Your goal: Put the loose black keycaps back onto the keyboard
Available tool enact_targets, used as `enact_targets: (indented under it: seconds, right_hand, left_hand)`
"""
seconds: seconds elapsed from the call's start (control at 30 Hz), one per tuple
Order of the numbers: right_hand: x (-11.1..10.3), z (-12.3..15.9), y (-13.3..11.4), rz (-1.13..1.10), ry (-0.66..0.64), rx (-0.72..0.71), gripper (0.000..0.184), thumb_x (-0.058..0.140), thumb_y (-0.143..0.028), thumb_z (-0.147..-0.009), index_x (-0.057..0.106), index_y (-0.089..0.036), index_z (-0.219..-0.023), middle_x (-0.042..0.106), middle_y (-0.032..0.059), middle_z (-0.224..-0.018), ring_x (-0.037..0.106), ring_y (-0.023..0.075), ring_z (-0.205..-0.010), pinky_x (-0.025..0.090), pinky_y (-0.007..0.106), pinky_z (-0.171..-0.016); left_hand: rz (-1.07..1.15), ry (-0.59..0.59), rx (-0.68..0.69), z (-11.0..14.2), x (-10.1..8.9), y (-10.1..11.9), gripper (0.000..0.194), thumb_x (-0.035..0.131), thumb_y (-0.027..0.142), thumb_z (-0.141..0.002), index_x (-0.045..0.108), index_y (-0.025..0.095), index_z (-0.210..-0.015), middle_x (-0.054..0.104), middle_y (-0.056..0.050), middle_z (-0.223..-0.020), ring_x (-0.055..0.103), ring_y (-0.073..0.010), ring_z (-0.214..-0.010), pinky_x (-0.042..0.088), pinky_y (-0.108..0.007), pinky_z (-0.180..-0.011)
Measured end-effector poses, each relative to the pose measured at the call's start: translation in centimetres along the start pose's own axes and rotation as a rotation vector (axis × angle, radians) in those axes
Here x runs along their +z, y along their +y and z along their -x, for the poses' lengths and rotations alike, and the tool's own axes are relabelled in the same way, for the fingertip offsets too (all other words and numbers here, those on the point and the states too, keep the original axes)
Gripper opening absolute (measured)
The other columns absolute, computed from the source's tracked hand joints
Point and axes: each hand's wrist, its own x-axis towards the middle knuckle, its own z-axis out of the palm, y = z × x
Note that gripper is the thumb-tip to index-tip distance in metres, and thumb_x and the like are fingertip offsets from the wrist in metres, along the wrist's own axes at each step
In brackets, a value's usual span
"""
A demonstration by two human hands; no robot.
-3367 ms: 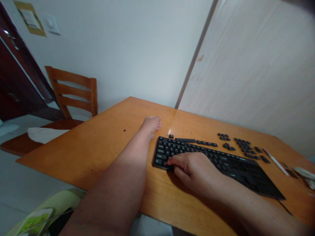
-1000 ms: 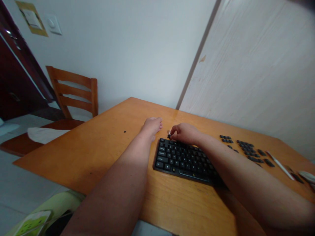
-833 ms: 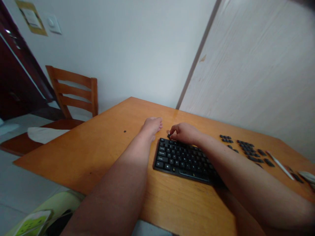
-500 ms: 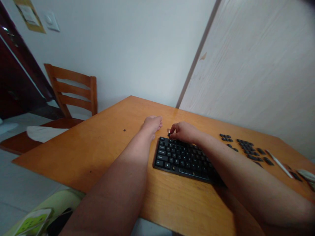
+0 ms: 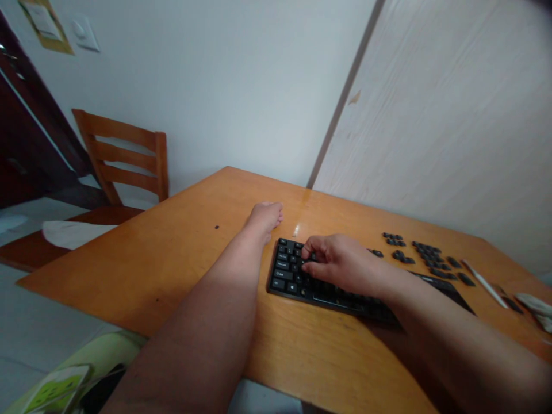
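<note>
A black keyboard (image 5: 283, 275) lies on the wooden table with lettered keys along its left part. Over its upper left keys, my right hand (image 5: 345, 261) bends its thumb and forefinger toward each other around a small black keycap, mostly hidden by the fingers. The hand and forearm cover much of the keyboard's middle and right. Just beyond the keyboard's upper left corner, my left hand (image 5: 266, 217) rests on the table with curled fingers. Whatever may be inside those fingers is hidden.
Loose black keycaps (image 5: 426, 254) lie in groups to the right, near a white pen-like stick (image 5: 485, 284) and a crumpled cloth (image 5: 535, 310). One tiny dark piece (image 5: 217, 227) lies left of my left arm. A wooden chair (image 5: 123, 152) stands at the left; the wall borders the table's far side.
My right hand has moved from the keyboard's far edge toward me and down onto its keys, carrying a small dark piece. My left hand stays put; the view has shifted slightly.
</note>
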Motion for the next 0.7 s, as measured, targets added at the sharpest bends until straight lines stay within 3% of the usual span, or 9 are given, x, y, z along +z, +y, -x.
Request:
enact_targets:
  seconds: [0.23,0.7]
  right_hand:
    - [1.8,3.4,-1.6,0.06,-0.025,0.011,0.012,0.061,-0.028,-0.081,0.066,-0.026,-0.091,0.065,-0.0023,-0.073,0.053,0.0144,-0.065,0.031,0.025,-0.059]
    - [2.2,4.1,-1.7,0.005,-0.03,0.038,0.009,0.061,-0.03,-0.081,0.063,-0.026,-0.089,0.063,-0.0031,-0.072,0.053,0.0145,-0.065,0.029,0.025,-0.059]
  left_hand:
    - [0.003,0.002,0.005,-0.3,0.0,-0.3,0.012,0.065,0.023,-0.075,0.057,0.016,-0.07,0.064,-0.005,-0.072,0.06,-0.0104,-0.062,0.049,-0.021,-0.06]
    - [0.0,-0.004,0.013,-0.3,0.0,-0.2,0.01,0.062,0.022,-0.076,0.059,0.015,-0.07,0.064,-0.006,-0.073,0.06,-0.0101,-0.064,0.049,-0.019,-0.059]
